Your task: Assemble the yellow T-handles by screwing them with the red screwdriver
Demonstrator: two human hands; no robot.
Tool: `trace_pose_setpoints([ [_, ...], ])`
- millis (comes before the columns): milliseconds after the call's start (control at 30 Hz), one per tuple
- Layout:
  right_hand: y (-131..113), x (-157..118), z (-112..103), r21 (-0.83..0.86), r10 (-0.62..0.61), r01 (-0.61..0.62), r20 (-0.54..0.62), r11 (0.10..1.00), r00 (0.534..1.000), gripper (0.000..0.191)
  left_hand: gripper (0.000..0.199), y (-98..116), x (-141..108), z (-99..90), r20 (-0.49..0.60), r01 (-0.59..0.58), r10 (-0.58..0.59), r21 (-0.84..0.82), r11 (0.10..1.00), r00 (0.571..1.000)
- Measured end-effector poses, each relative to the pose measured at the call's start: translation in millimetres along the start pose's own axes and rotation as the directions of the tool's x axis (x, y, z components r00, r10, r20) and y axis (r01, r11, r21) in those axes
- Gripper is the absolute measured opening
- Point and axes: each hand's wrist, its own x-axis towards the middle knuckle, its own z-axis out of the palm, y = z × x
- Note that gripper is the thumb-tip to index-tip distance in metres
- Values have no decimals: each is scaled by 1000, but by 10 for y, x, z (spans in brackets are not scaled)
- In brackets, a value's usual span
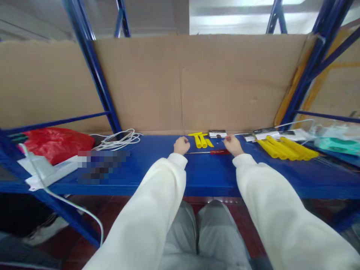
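Note:
Both my hands rest low over the blue shelf, a short way apart. My left hand [181, 145] is closed with its fingers curled in; whatever they might hold is hidden. Beside it lie yellow T-shaped plastic pieces [200, 139] and a small yellow piece [209, 143]. My right hand [233, 145] is also closed, its fingertips bent toward the middle, and I cannot make out what is in them. Between the hands a screwdriver with a red handle [219, 152] lies flat, its shaft toward my left hand. The handle's end reaches close to my right hand; contact is unclear.
A black-and-white packet [217, 134] lies behind the screwdriver. Several yellow tubes [287, 148] with header cards lie at right, near a green-and-white bag [339, 144]. At left are a white cable coil [120, 140], a red bag [57, 142] and a power strip [60, 170]. Cardboard [197, 82] stands behind.

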Motion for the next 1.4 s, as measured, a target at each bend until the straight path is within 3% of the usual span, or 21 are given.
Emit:
trace_pose_setpoints([
  [433,55,18,-17,12,-21,21,-8,1000,1000,17,25,7,6,14,3,-12,12,20,1000,1000],
  [767,0,-29,-39,-42,-21,22,32,999,999,18,30,-6,14,33,69,-31,29,33,999,997],
  [1100,-11,-45,-17,-125,-47,56,68,991,997,21,44,-43,16,84,263,-219,214,-14,976,941],
  [1400,-10,-49,9,-171,-50,68,110,983,993,22,46,-72,56,183,298,-321,307,-2,947,904],
])
